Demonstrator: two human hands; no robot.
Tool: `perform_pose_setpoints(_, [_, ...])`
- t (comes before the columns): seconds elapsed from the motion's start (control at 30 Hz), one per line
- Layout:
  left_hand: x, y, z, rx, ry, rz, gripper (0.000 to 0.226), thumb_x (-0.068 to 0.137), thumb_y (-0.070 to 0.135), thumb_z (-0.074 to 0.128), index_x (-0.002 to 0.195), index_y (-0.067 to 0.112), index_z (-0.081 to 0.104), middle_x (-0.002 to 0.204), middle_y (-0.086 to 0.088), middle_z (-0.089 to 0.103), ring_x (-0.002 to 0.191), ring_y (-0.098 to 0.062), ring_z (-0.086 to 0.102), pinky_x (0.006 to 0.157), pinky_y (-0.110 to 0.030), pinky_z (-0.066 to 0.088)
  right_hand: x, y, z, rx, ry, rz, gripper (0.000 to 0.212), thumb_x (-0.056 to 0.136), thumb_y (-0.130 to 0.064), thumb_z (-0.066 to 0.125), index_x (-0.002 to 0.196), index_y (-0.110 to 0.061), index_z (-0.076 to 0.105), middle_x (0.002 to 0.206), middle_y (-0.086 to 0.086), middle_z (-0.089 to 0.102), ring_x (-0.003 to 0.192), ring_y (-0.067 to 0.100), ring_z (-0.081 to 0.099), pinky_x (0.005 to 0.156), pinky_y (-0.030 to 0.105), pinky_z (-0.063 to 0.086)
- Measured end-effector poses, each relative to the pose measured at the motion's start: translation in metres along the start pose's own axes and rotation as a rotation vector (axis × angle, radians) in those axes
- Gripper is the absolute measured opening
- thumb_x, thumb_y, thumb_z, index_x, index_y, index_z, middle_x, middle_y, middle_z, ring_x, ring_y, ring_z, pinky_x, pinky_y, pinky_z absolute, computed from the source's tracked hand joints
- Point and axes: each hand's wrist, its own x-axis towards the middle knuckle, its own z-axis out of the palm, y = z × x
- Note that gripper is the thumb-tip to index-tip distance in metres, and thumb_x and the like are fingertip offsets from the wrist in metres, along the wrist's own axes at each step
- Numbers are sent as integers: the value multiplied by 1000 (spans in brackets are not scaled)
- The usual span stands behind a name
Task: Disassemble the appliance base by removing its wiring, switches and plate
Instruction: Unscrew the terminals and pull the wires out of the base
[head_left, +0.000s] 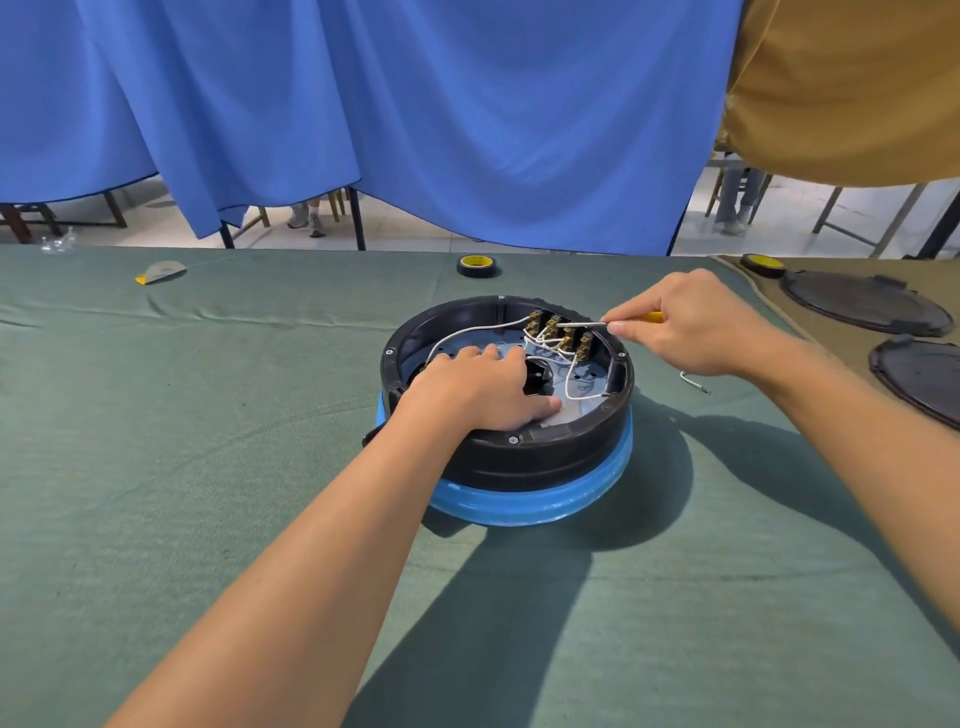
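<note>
on green cloth (208, 415), mid-table: appliance base (519, 462), open side up. left hand (478, 387), fingers flat and spread, presses inside, steadying it. right hand (696, 327), fingers pinched on screwdriver (584, 325); tip at switches (558, 332), likely freeing white wires (488, 328).

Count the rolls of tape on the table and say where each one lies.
2. One tape roll lies on the green cloth behind the round base. The second roll lies at the far right on the brown cloth, beside a black lid. None looks hidden.
</note>
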Motion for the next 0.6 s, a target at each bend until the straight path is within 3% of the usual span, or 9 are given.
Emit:
perform_pose_setpoints(0.1, [0, 0, 0, -2, 0, -9, 85, 88, 75, 30, 152, 21, 18, 160, -6, 18, 146, -30, 17, 113, -53, 19, -3, -1, 5, 24, 41, -44, 17, 93, -24, 62, 97, -25, 79, 64, -14, 69, 53, -5, 53, 49, 20, 31])
perform_pose_setpoints(0.23, [1, -1, 2, -4, -3, -12, 86, 87, 75, 30, 153, 22, 17, 161, -5, 18, 147, -30, 16, 113, -53, 20, -7, 5, 7, 87, 137, -8, 17, 92, -27, 62, 98, -26, 78, 60, -6, 70, 54, 8, 54, 50, 22, 35])
perform_pose_setpoints(0.33, [2, -1, 2, -5, 0, -14, 86, 87, 76, 30, 153, 23, 15, 161, -5, 17, 147, -29, 16, 113, -53, 19, -8, 2, 11, 74, 130, -45, 17, 92, -24, 62, 94, -25, 79, 49, -27, 58, 55, -5, 52, 50, 23, 34])
perform_pose_setpoints(0.43, [1, -1, 2, -5, -1, -17, 86, 87, 76, 30, 153, 23, 13, 161, -5, 16, 147, -29, 15, 113, -53, 19, -6, 1, 13, 30, 105, -61, 21, 93, -25, 59, 89, -15, 77, 53, -7, 63, 55, -1, 49, 54, 31, 41])
perform_pose_setpoints(0.5, [1, -1, 2, -8, -5, -17, 86, 87, 75, 30, 153, 22, 15, 161, -6, 18, 147, -29, 16, 113, -53, 19, -3, 2, 12, 13, 68, -80, 23, 94, -23, 58, 88, -6, 73, 59, 8, 65, 51, 7, 41, 51, 27, 37])
perform_pose_setpoints(0.57, [2, -1, 2, -7, -4, -13, 86, 87, 75, 30, 153, 22, 14, 161, -6, 17, 147, -29, 16, 113, -53, 19, -1, 3, 7, 100, 4, -50, 20, 93, -21, 61, 90, -10, 77, 60, 9, 68, 46, 7, 36, 45, 14, 30])
perform_pose_setpoints(0.6, [2, -1, 2, -4, -2, -11, 86, 87, 75, 30, 154, 23, 13, 161, -6, 16, 147, -29, 15, 113, -53, 19, 0, 4, 4, 174, -29, -20, 16, 92, -20, 63, 92, -17, 79, 56, 0, 68, 45, 7, 37, 45, 11, 31])
